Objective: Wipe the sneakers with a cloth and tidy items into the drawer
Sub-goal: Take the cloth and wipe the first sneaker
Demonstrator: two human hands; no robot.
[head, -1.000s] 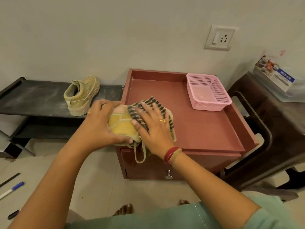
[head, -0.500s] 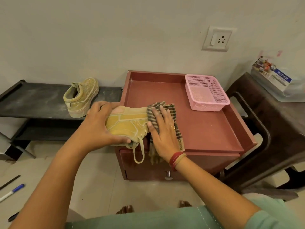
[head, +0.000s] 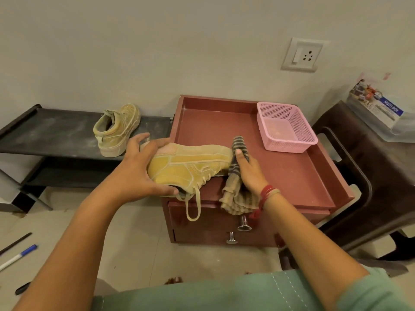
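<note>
A tan sneaker [head: 188, 167] lies on its side at the front left of the red-brown drawer cabinet's top [head: 292, 176], toe pointing right. My left hand [head: 137, 169] grips its heel end, thumb at the collar, with a lace loop hanging over the cabinet's front. My right hand [head: 249, 169] holds a striped cloth [head: 238, 194] against the toe; the cloth's lower part hangs over the front edge. The other tan sneaker [head: 116, 129] stands on the black low shelf [head: 56, 133] to the left. Two drawer knobs [head: 243, 223] show on the cabinet's front.
A pink mesh basket [head: 286, 126] sits at the back right of the cabinet top. A dark plastic stool [head: 370, 176] with a clear box on it stands at the right. Pens [head: 19, 257] lie on the floor at the left. A wall socket [head: 302, 55] is above.
My right hand slid the cloth rightward along the sneaker from its middle to the toe. The sneaker now lies stretched out on its side with more of it uncovered.
</note>
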